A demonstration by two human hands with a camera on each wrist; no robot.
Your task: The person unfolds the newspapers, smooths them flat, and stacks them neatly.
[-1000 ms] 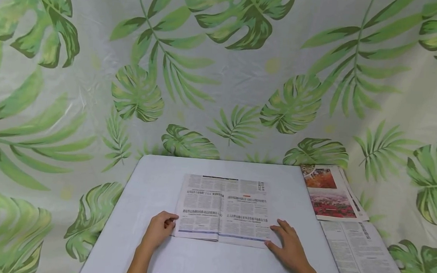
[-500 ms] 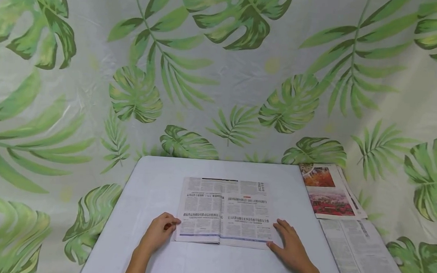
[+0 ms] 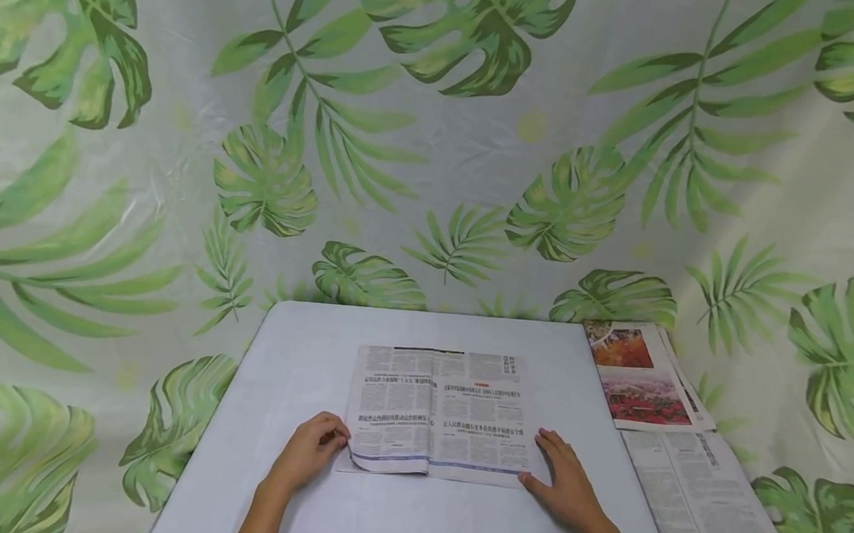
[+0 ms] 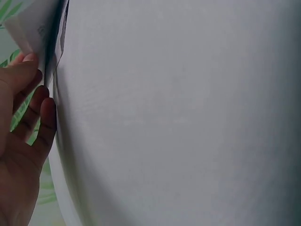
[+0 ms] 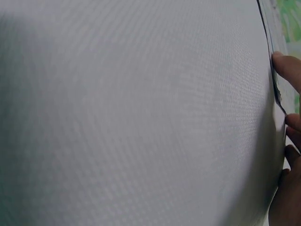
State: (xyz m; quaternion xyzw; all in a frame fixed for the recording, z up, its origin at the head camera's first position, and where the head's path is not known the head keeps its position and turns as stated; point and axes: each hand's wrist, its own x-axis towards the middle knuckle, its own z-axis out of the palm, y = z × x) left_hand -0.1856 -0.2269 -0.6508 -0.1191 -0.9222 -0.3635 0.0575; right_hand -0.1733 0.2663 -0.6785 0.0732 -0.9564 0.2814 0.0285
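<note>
A folded newspaper [image 3: 398,402] lies on the white table, printed side up, with a fold down its middle. At its lower left corner my left hand [image 3: 308,452] pinches a page between thumb and fingers, and that corner curls up off the sheets below. In the left wrist view the lifted page corner [image 4: 30,30] stands up above the thumb of the left hand [image 4: 21,127]. My right hand [image 3: 568,483] rests at the lower right corner, thumb on the paper's edge and fingers spread beside it. The right wrist view shows the thumb [image 5: 284,66] at that edge.
Along the table's right edge lie a newspaper with colour flower photos [image 3: 645,383] and, nearer, a black-and-white newspaper [image 3: 705,490]. Behind the white table [image 3: 276,371] hangs a leaf-patterned curtain [image 3: 468,172].
The lower left page corner, flat before, now curls up in my left hand's fingers. The right hand has stayed about where it was.
</note>
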